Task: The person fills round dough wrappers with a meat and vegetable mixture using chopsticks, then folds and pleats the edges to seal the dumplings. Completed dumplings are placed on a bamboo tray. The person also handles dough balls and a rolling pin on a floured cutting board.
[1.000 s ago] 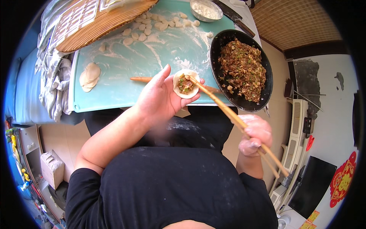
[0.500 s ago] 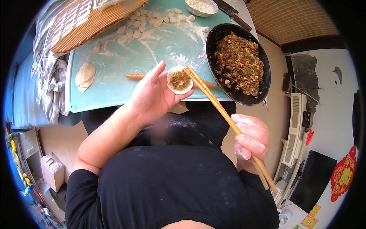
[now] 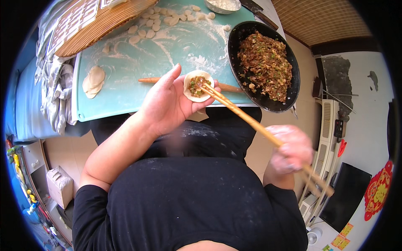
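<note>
Palm up over the near edge of the table, my left hand [image 3: 165, 102] cradles a round dumpling wrapper [image 3: 197, 99]. A small mound of brown and green filling [image 3: 196, 85] lies in its middle. My right hand [image 3: 292, 147], floury and blurred by motion, grips a pair of long wooden chopsticks [image 3: 243, 116]. Their tips touch the filling in the wrapper. Behind the left hand a wooden rolling pin [image 3: 229, 88] lies across the mat, partly hidden by that hand. On the right stands a black oval pan [image 3: 233, 62] holding a heap of the same filling [image 3: 268, 65].
A floured green mat [image 3: 125, 94] covers the table. Stacked wrappers [image 3: 94, 82] lie at its left, and several dough pieces [image 3: 155, 27] at the back. A ridged brown board [image 3: 104, 31] overhangs the far left. A flour bowl [image 3: 223, 6] and a knife [image 3: 266, 19] are at the back right.
My right hand has swung outward to the right. The chopstick tips have shifted from the wrapper's upper right edge down onto the filling. My left hand has hardly moved.
</note>
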Motion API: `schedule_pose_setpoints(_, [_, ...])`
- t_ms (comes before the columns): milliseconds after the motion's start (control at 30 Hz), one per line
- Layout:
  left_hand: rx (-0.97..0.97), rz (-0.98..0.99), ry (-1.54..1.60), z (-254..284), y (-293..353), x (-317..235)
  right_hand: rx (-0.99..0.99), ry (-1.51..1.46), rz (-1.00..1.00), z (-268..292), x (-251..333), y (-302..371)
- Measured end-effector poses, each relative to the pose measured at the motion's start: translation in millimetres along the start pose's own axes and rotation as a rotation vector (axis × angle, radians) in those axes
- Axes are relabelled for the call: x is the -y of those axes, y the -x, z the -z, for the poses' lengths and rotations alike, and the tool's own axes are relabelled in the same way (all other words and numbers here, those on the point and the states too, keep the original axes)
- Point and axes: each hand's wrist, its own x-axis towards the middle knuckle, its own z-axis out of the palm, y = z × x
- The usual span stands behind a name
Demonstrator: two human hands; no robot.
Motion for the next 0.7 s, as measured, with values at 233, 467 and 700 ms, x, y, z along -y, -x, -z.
schedule_pose_setpoints(233, [0.059,0.062,-0.045,-4,3,2,-0.343,-0.413,-0.498,17,-28,-6])
schedule_pose_setpoints(467, [0.069,0.076,-0.046,-7,6,4,-0.449,-0.665,-0.692,17,-44,-5])
schedule_pose_setpoints(700, [0.030,0.070,-0.089,-7,5,7,-0.454,-0.646,-0.722,19,-52,-7])
